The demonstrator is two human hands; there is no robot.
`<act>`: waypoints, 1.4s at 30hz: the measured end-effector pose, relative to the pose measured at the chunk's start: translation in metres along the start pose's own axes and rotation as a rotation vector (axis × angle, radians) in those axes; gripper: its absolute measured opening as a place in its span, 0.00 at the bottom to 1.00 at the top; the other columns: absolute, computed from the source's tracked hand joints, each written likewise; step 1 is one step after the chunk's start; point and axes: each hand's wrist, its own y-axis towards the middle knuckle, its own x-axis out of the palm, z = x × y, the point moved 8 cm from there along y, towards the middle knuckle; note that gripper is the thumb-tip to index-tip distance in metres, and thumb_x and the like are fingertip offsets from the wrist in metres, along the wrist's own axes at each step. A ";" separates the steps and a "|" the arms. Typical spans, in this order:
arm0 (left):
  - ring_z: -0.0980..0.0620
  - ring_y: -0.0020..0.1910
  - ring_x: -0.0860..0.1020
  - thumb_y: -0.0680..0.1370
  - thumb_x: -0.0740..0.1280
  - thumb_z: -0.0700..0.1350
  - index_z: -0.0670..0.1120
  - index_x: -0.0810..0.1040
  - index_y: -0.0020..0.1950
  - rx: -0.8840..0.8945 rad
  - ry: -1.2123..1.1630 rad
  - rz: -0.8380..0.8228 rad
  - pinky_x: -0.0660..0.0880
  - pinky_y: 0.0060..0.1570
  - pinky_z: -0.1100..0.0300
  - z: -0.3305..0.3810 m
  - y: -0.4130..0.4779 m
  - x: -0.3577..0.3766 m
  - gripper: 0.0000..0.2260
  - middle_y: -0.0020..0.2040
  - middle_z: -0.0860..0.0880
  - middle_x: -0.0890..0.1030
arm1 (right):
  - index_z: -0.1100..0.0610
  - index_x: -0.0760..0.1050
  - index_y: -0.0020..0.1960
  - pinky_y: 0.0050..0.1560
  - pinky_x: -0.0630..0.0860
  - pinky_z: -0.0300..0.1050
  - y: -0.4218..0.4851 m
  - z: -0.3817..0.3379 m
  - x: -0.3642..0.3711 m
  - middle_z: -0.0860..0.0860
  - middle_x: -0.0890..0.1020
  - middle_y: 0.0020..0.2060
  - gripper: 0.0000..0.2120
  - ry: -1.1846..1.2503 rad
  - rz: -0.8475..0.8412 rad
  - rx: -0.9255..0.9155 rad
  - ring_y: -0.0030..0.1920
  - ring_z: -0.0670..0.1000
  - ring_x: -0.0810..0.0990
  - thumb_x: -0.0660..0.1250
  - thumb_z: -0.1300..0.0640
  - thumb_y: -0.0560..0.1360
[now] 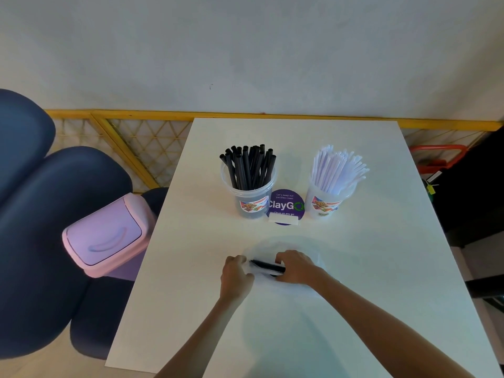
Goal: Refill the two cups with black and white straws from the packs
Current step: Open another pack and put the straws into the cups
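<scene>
Both forearms reach forward over the white bench (191,268). Left hand (235,276) fingers curled, pinching the edge of a clear crumpled plastic pack (300,251) — right hand (296,267) clamped palm-down on a few black straws (266,265) lying inside it; exact count unclear. Beyond the left hand: one clear plastic cup of upright black straws (248,170). Beyond the right hand: one clear plastic cup of white straws (336,170). Between the cups, a round purple "ClayGo" sign (286,207). Left of the hands, off the bench — pink swing-lid bin (107,236), dark blue chairs (41,227). Yellow lattice rail (141,148) and pale wall behind.
</scene>
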 end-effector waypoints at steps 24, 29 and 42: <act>0.45 0.60 0.72 0.75 0.62 0.39 0.42 0.72 0.62 -0.042 0.146 -0.066 0.65 0.50 0.63 0.002 0.007 0.005 0.15 0.61 0.44 0.71 | 0.56 0.67 0.49 0.41 0.71 0.39 -0.016 0.000 -0.018 0.49 0.73 0.33 0.03 0.450 -0.137 -0.016 0.36 0.51 0.74 0.59 0.57 0.79; 0.46 0.62 0.68 0.75 0.64 0.42 0.44 0.75 0.58 0.018 0.129 0.036 0.69 0.58 0.56 0.016 0.011 -0.008 0.12 0.60 0.44 0.70 | 0.57 0.67 0.48 0.37 0.71 0.34 -0.022 -0.008 -0.036 0.51 0.72 0.33 0.02 0.680 -0.131 -0.047 0.32 0.46 0.71 0.58 0.60 0.80; 0.54 0.49 0.76 0.81 0.57 0.49 0.47 0.75 0.51 0.297 -0.550 -0.035 0.70 0.53 0.57 0.123 0.009 -0.027 0.09 0.50 0.48 0.78 | 0.55 0.72 0.44 0.36 0.73 0.37 -0.036 -0.010 -0.095 0.53 0.73 0.32 0.11 1.233 0.007 -0.137 0.29 0.47 0.74 0.54 0.60 0.82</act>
